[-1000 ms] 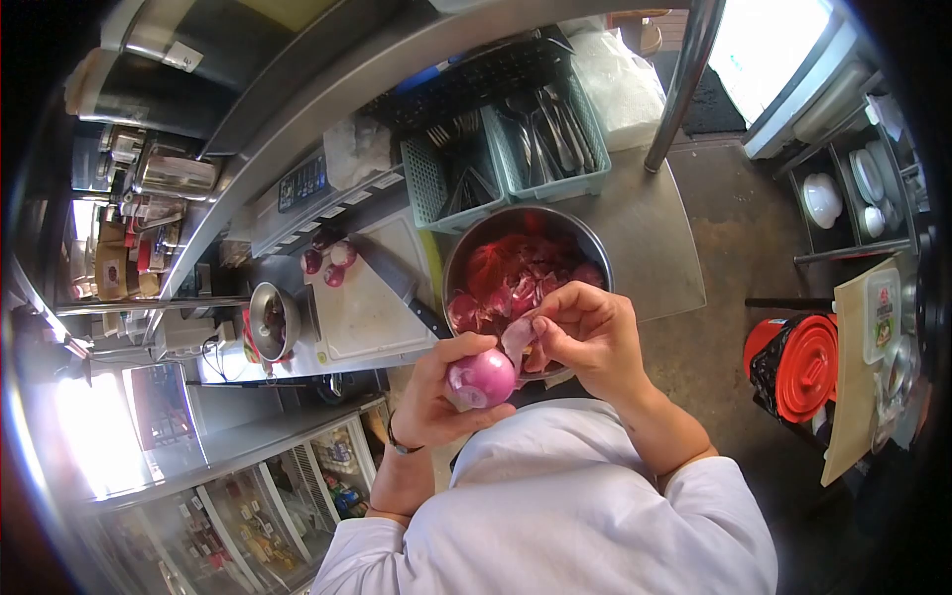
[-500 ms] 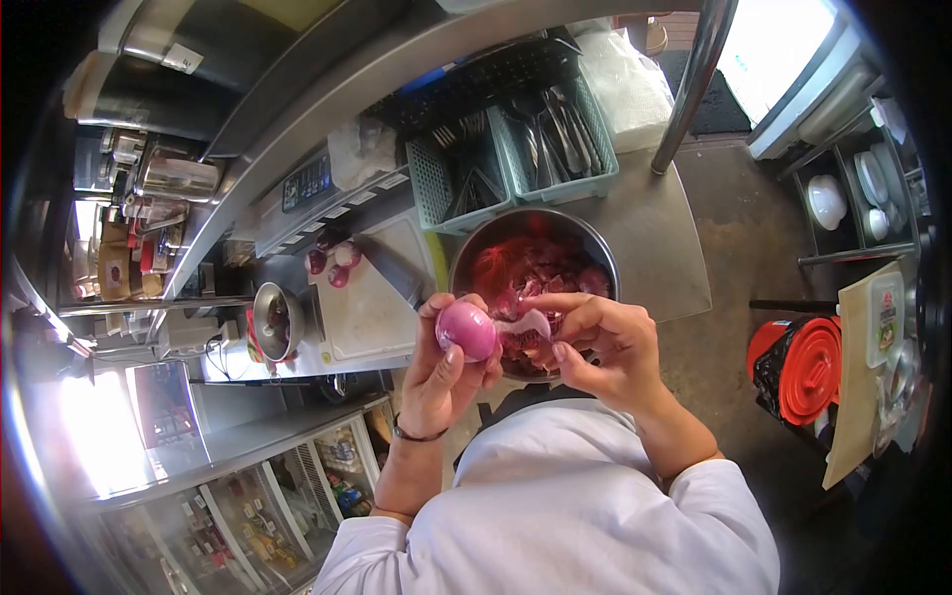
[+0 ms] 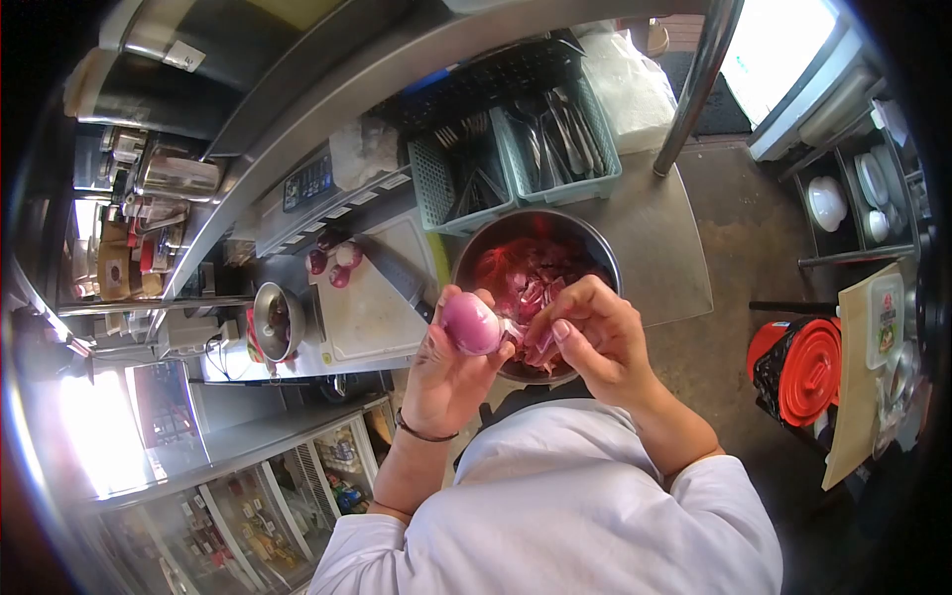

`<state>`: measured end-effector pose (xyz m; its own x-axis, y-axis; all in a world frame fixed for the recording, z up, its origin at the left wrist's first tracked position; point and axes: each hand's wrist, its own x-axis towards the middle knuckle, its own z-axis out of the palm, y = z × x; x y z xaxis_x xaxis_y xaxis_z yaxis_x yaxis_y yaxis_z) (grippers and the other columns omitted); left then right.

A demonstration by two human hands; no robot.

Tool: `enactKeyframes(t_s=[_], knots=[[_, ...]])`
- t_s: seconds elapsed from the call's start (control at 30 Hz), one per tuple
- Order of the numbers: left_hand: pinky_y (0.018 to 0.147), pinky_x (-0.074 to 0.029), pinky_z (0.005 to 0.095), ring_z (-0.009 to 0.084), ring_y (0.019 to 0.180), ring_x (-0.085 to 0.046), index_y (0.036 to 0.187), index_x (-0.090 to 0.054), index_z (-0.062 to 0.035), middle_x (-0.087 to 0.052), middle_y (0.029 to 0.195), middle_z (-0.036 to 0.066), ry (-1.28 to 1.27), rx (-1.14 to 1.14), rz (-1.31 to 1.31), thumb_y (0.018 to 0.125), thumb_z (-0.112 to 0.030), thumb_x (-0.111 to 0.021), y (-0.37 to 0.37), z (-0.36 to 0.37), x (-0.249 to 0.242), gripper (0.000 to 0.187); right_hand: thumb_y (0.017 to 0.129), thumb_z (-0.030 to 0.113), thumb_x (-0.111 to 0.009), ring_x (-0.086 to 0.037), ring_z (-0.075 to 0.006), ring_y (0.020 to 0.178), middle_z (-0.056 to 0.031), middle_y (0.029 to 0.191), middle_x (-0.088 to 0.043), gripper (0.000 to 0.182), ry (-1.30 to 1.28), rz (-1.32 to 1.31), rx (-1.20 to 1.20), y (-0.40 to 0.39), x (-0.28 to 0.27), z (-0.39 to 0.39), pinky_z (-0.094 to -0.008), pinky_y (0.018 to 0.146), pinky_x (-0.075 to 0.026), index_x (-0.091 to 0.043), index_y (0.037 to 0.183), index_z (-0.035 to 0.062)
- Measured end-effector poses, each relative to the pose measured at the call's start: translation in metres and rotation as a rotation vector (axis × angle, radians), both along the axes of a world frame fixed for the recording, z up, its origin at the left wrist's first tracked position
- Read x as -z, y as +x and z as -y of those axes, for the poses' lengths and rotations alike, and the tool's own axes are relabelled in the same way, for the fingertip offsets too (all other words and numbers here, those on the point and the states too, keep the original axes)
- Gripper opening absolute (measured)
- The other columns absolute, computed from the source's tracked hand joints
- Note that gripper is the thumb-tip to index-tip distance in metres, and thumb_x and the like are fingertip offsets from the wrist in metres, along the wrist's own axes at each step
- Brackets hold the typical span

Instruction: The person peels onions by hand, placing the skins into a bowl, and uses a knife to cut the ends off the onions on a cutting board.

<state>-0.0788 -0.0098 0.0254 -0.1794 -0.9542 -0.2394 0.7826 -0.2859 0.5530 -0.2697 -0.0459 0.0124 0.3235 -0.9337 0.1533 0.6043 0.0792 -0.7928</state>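
A peeled, shiny red onion (image 3: 470, 324) sits in my left hand (image 3: 443, 369), fingers wrapped around it from below. Close to its right side, my right hand (image 3: 600, 337) is closed in a pinch, with a bit of onion skin (image 3: 538, 349) at the fingertips, hard to separate from the peelings behind. Beneath both hands stands a steel bowl (image 3: 607, 248) with red onion skins (image 3: 526, 278) inside; my hands hide part of it. Left of the bowl, a knife (image 3: 397, 278) lies on a white cutting board (image 3: 367, 322), beside several small red onions (image 3: 342, 266) at the board's far edge.
Green cutlery baskets (image 3: 461, 213) with forks, spoons and knives stand behind the bowl. A metal bowl (image 3: 277, 322) is left of the board. A steel post (image 3: 699, 89) rises at the counter's right. On the right are a red lidded bin (image 3: 811, 372) and shelves with white dishes (image 3: 826, 203).
The strip of skin stretched between the onion and my right fingers no longer spans the gap. My right hand has dropped slightly and its fingers have drawn together. The onion has shifted slightly right.
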Motion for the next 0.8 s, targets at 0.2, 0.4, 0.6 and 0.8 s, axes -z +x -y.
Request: enactKeyframes(t_s=[0.2, 0.4, 0.6, 0.8], knots=[[0.093, -0.049, 0.0365, 0.0198, 0.111, -0.056, 0.132, -0.048, -0.0197, -0.054, 0.125, 0.007, -0.047, 0.074, 0.076, 0.087, -0.032, -0.066, 0.003, 0.004, 0.0, 0.05, 0.074, 0.005, -0.075, -0.06, -0.021, 0.063, -0.0075, 0.077, -0.057, 0.039, -0.525, -0.635, 0.202, 0.005, -0.018, 0.009, -0.0305, 0.057, -0.05, -0.062, 0.111, 0.0047], [0.078, -0.054, 0.0312, 0.019, 0.099, -0.06, 0.131, -0.048, -0.0098, -0.059, 0.115, 0.007, -0.045, -0.008, 0.311, 0.091, -0.038, -0.06, -0.003, 0.008, -0.009, 0.051, 0.073, 0.004, -0.073, -0.059, -0.025, 0.061, -0.0077, 0.075, -0.056, 0.026, -0.6, -0.719, 0.3, 0.006, -0.006, 0.011, -0.0344, 0.053, -0.048, -0.066, 0.098, 0.008], [0.074, -0.054, 0.0278, 0.0151, 0.089, -0.063, 0.13, -0.048, -0.0058, -0.063, 0.106, 0.006, 0.153, -0.076, 0.364, 0.094, -0.044, -0.054, -0.007, 0.005, -0.004, 0.053, 0.075, 0.003, -0.069, -0.059, -0.0256, 0.065, -0.0072, 0.08, -0.056, 0.021, -0.621, -0.656, 0.17, 0.008, -0.002, 0.012, -0.035, 0.054, -0.047, -0.062, 0.095, 0.0069], [0.073, -0.051, 0.0278, 0.015, 0.084, -0.061, 0.12, -0.054, -0.0076, -0.063, 0.1, 0.005, 0.181, -0.136, 0.374, 0.094, -0.049, -0.051, -0.016, 0.003, -0.004, 0.049, 0.072, 0.015, -0.078, -0.058, -0.0241, 0.066, -0.0071, 0.08, -0.055, 0.028, -0.556, -0.627, 0.186, 0.015, 0.003, 0.011, -0.0319, 0.055, -0.045, -0.061, 0.092, 0.006]])
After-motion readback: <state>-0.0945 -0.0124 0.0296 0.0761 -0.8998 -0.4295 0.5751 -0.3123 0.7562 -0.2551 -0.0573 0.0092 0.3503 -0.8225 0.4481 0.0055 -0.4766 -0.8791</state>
